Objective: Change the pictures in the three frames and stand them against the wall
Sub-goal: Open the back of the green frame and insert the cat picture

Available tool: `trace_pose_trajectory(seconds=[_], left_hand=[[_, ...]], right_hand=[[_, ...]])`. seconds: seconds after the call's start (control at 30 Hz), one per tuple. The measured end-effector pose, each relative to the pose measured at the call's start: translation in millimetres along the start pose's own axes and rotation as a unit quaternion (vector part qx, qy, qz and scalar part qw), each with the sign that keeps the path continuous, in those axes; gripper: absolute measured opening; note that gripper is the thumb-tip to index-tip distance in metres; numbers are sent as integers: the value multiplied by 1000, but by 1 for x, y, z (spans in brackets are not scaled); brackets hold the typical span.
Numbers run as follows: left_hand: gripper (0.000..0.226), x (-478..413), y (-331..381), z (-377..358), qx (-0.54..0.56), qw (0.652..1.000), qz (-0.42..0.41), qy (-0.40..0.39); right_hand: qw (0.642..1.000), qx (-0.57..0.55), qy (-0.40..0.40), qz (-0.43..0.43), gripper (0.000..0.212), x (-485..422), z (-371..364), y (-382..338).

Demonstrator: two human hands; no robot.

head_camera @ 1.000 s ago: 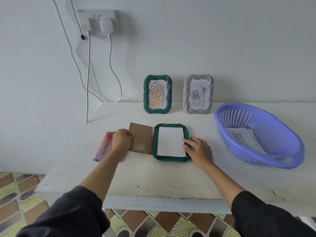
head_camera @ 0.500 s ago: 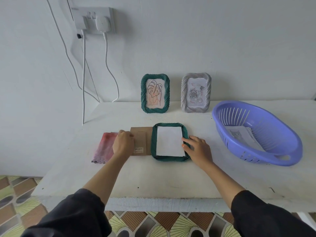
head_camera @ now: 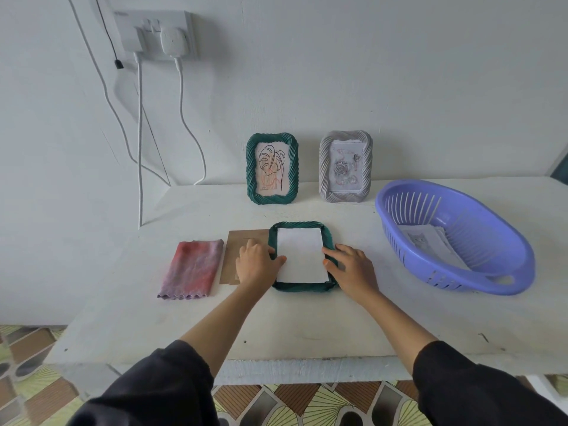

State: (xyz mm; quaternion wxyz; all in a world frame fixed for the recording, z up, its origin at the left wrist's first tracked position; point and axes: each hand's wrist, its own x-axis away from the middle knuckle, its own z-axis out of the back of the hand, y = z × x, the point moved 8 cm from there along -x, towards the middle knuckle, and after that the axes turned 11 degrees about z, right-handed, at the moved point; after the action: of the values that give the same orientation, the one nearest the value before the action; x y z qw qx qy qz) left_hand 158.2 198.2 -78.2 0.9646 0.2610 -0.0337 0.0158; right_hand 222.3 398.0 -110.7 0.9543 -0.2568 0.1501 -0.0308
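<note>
At the centre of the bench (head_camera: pixel 307 327), a green rope-edged frame (head_camera: pixel 302 287) is lying face down, with a white picture sheet (head_camera: pixel 299 255) sitting in its recess, blank side up. The left grip (head_camera: pixel 256 265) is resting across the frame's 9 o'clock rim, one fingertip touching the sheet's edge. The right grip (head_camera: pixel 353 269) is resting on the 3 o'clock rim, a fingertip pressing the opposite edge. Both are lying loose and fairly flat, clasping nothing. They are seemingly squaring the sheet in the opening so that it is sitting straight before the back goes on.

A brown backing board (head_camera: pixel 238 244) is lying just beside the frame at 9 o'clock, partly under the left grip, probably parked within reach for closing up. Further out at 9 o'clock a folded pink-and-purple cloth (head_camera: pixel 192 269) is lying flat.

At 12 o'clock a second green frame (head_camera: pixel 272 169) with a leaf drawing and a grey frame (head_camera: pixel 345 166) with a flower drawing are standing upright, side by side, at the foot of the wall (head_camera: pixel 399 87), so two of the three are looking finished. At 3 o'clock a purple slotted basket (head_camera: pixel 507 272) is holding loose printed sheets (head_camera: pixel 427 244). By my judgement, the third frame is waiting for its board, then turning over and standing beside the others.
</note>
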Motion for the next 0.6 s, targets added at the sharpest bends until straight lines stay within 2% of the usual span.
trace_pose_trajectory(seconds=[0.2,0.6], left_hand=[[21,-1,-4,1,49,998,27,-14],[14,-5,-4,0,137,986,85,-48]], right_hand=[[1000,2,2,2,34,1,0,0],[1000,-4,-1,-8,33,1,2,-3]])
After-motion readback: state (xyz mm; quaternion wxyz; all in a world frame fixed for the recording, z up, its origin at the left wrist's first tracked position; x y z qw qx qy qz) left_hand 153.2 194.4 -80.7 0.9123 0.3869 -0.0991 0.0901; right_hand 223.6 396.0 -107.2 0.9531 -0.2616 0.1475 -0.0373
